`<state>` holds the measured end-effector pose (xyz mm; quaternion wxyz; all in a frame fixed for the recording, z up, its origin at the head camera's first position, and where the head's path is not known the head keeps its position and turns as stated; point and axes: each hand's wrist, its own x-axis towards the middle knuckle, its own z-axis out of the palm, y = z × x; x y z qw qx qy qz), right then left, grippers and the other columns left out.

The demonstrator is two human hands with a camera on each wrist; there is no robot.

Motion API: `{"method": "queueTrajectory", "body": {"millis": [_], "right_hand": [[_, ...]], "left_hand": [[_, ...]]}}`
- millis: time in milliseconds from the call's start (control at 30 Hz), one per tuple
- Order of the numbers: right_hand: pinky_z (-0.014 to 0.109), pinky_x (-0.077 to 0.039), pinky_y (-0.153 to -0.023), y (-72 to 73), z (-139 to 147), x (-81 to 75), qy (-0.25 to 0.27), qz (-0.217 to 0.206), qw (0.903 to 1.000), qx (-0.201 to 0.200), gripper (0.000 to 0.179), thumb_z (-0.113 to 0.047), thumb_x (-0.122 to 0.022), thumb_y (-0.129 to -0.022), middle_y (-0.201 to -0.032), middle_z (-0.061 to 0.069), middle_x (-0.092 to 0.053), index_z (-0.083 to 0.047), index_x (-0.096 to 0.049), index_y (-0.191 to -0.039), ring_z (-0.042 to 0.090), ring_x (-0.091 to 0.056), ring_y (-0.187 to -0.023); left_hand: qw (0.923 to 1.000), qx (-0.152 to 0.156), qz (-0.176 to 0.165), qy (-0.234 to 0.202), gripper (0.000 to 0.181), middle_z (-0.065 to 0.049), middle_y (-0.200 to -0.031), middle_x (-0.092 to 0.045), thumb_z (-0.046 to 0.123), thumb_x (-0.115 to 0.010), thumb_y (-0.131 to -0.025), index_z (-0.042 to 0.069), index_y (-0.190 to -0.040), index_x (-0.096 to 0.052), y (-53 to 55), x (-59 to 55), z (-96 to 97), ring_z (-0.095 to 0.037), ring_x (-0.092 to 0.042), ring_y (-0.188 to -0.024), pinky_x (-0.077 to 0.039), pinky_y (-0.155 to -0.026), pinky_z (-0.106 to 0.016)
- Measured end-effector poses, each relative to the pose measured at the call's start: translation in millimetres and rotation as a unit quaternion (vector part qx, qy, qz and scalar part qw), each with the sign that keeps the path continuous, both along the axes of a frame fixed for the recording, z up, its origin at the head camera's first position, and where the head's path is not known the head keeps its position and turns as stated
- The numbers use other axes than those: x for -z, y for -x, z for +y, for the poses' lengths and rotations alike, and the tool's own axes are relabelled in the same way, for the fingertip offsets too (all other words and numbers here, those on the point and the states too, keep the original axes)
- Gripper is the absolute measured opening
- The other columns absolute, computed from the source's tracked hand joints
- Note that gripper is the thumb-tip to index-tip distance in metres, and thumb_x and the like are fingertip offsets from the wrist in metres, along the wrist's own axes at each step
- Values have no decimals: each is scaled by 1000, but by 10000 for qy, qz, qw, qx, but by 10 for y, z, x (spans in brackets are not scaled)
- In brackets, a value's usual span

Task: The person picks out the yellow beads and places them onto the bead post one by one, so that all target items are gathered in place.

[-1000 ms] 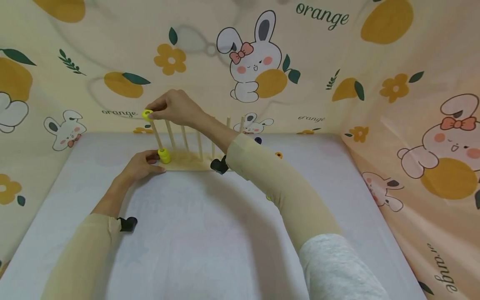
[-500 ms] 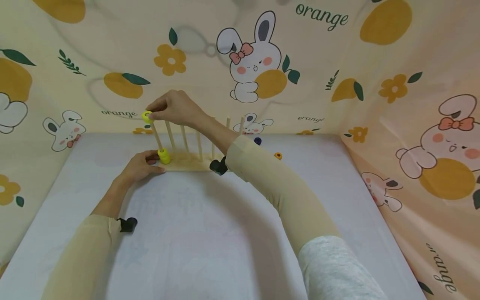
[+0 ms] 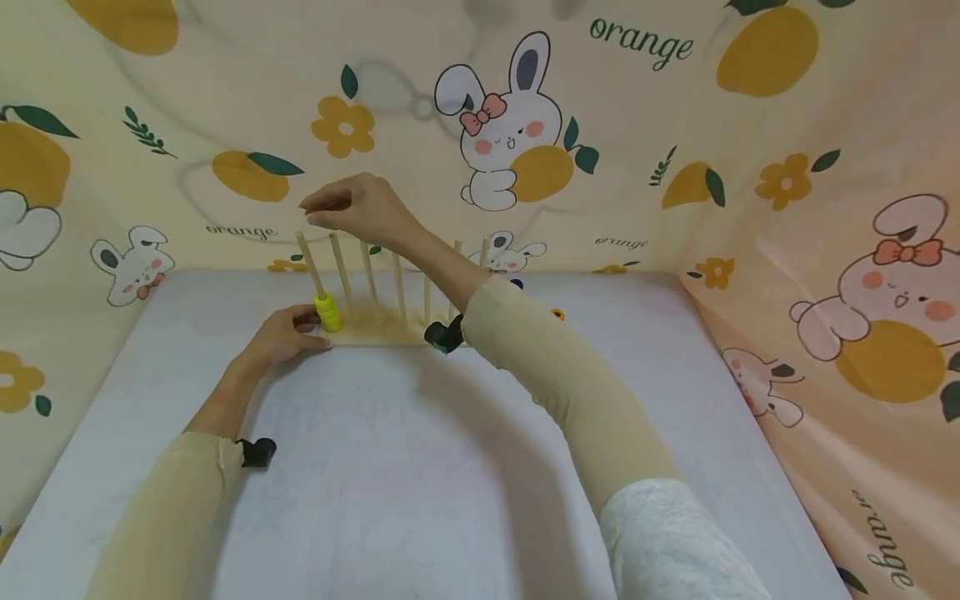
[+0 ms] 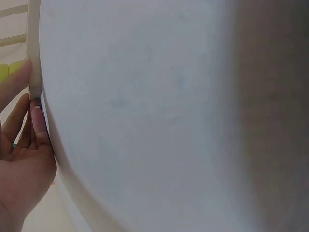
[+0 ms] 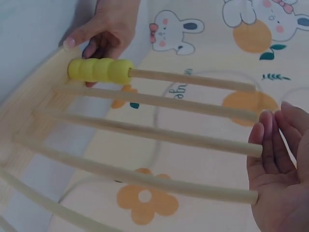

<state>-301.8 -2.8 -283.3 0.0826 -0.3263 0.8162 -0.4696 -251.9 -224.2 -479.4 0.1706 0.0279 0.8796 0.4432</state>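
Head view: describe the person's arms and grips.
The left sleeve is plain beige. The right sleeve, also beige, meets heathered light grey fabric up the arm. A small black wrist camera sits at the left sleeve's end, another at the right's. The left grip and right grip wear no gloves.

In the head view, one word, "orange", is printed in dark green cursive letters on the cream fabric cloth with rabbits and fruits (image 3: 420, 179). It can be read four times: large at the upper right, small at the lower left, small at the lower right, and slanting downward on the right side. In the right wrist view, similar turned lettering (image 5: 182, 86) is partly covered by a pale round wooden rod (image 5: 217, 83).
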Motion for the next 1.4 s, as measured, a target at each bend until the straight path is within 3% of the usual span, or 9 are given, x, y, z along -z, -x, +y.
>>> {"method": "queueTrajectory", "body": {"millis": [300, 733, 1100, 1400], "right_hand": [[18, -54, -84, 1, 229, 39, 246, 83, 9995, 183, 24, -20, -71, -93, -104, -4, -74, -8, -75, -114, 6, -67, -94], [23, -56, -85, -65, 667, -67, 617, 10, 9971, 456, 23, -17, -74, -91, -104, -1, -74, -6, -75, -111, 15, -69, -95], [27, -56, -88, -105, 1029, 39, 778, 105, 9957, 486, 27, -14, -73, -91, -107, 4, -74, 0, -72, -115, 15, -69, -96], [28, -56, -90, -123, 1305, 102, 805, -9, 9940, 746, 26, -16, -73, -92, -110, 4, -73, -4, -73, -114, 16, -69, -98]], "left_hand": [[9999, 81, 22, 90, 82, -26, -146, -44, 21, -79, -86, -6, -149, -34, -17, 53, -9, -41, -44, -132, -34, -114, -52], [9996, 136, 234, 25, 81, -27, -145, -45, 19, -78, -86, -7, -149, -34, -9, 21, -24, -42, -44, -132, -34, -114, -53], [9997, 167, 170, 21, 82, -27, -145, -45, 21, -79, -86, -7, -149, -34, -38, 20, -21, -42, -43, -132, -33, -114, -54], [9998, 140, 165, 39, 83, -27, -145, -45, 20, -79, -86, -7, -150, -33, -19, 44, -23, -42, -43, -132, -33, -114, -53]]}}
